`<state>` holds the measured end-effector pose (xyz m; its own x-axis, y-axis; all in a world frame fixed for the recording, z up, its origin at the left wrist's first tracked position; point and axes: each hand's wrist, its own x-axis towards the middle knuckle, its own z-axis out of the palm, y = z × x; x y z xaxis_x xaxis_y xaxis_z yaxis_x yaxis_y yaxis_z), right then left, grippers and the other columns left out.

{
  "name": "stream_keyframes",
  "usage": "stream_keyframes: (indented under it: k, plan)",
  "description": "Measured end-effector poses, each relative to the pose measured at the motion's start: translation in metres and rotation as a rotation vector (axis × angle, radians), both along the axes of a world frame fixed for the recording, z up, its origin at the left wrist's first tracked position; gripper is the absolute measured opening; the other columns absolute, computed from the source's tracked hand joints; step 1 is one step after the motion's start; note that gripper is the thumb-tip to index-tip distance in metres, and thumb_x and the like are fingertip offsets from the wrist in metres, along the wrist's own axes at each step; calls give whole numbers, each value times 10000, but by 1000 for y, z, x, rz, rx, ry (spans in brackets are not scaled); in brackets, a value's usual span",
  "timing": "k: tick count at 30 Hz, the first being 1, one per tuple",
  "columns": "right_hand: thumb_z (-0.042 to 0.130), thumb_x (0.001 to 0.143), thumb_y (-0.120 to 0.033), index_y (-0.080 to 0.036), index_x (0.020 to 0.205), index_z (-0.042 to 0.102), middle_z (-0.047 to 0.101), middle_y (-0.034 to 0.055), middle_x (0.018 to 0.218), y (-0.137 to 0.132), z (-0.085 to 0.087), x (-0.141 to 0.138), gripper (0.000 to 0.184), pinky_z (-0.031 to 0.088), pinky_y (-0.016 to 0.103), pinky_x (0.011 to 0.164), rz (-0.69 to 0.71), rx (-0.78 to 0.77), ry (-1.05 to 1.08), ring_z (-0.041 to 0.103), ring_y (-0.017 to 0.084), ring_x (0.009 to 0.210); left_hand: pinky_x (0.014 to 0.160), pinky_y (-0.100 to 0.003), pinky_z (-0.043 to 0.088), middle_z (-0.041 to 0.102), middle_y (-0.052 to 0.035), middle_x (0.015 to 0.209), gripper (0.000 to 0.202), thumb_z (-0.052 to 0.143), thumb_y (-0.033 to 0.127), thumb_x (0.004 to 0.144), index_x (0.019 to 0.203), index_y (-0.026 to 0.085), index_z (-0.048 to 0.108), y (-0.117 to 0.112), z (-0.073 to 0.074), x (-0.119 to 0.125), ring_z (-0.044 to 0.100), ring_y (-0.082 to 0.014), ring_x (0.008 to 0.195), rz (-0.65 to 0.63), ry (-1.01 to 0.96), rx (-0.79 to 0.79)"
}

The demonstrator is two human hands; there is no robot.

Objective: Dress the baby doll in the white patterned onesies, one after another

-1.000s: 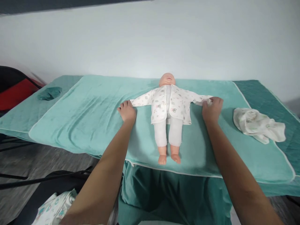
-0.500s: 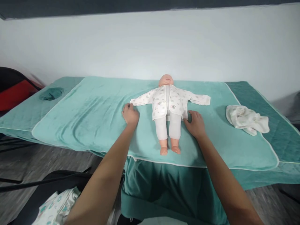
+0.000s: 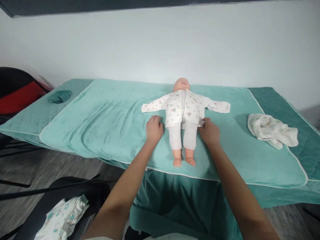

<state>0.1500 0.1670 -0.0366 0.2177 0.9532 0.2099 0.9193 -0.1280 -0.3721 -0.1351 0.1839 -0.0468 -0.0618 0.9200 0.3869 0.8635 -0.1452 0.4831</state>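
On the teal bed lies a baby doll (image 3: 181,84) on its back, arms spread and feet toward me. It wears a white printed baby jacket (image 3: 173,106), its front edges lying apart over a white body, and white leggings (image 3: 190,135). My right hand (image 3: 210,131) is at the jacket's lower right corner, thumb and forefinger pinched on the hem. My left hand (image 3: 154,129) is just left of the jacket, below the left sleeve, its fingers loosely bent over the sheet with nothing seen in them.
A crumpled printed cloth garment (image 3: 272,130) lies at the bed's right. Another folded printed cloth (image 3: 63,216) rests on a black chair (image 3: 82,191) at lower left. The bed (image 3: 30,125) has a face hole at its left end and stands against a white wall.
My left hand has let go of the left sleeve's cuff and moved right, toward the jacket's lower left side. My right hand remains at the right hem. The view has shifted slightly.
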Motion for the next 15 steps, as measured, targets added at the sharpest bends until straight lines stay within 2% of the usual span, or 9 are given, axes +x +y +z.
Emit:
stream_keyframes:
  k: [1,4,7,11,15]
  plan:
    - [562,868,-247,-183,1215,591,707,76,915,-1,2,-1,354,271,294,616,-9,-18,23,612,231,782,1001,-443,465,677,-111,1204,349,500,99,845,1150,208,632,-10,-2,8,611,-297,1161,-31,-16,7]
    - [547,902,-270,-196,1211,596,706,62,903,-6,5,0,322,253,281,606,-4,-21,93,611,217,771,1050,-461,444,683,-103,1230,316,559,138,844,1147,212,613,-35,-7,22,606,-299,1192,-13,-99,23]
    - [545,925,-312,-206,1208,597,701,53,913,-11,6,0,306,260,274,616,27,-8,127,606,214,791,1097,-478,417,668,-106,1293,282,610,202,855,1136,215,618,-46,-7,25,587,-303,1233,-32,-109,2]
    - [562,919,-336,-208,1211,595,682,47,904,-11,3,0,320,270,272,627,31,15,147,582,207,786,1087,-515,406,660,-101,1328,234,606,268,898,1126,228,638,-43,-2,27,577,-321,1236,-28,-47,-45]
    - [553,933,-396,-177,1154,613,672,79,955,-8,-1,1,317,266,284,639,-54,112,112,570,215,821,1052,-522,409,682,-95,1284,144,573,267,925,1035,232,660,-33,1,33,581,-326,1212,26,-37,-52]
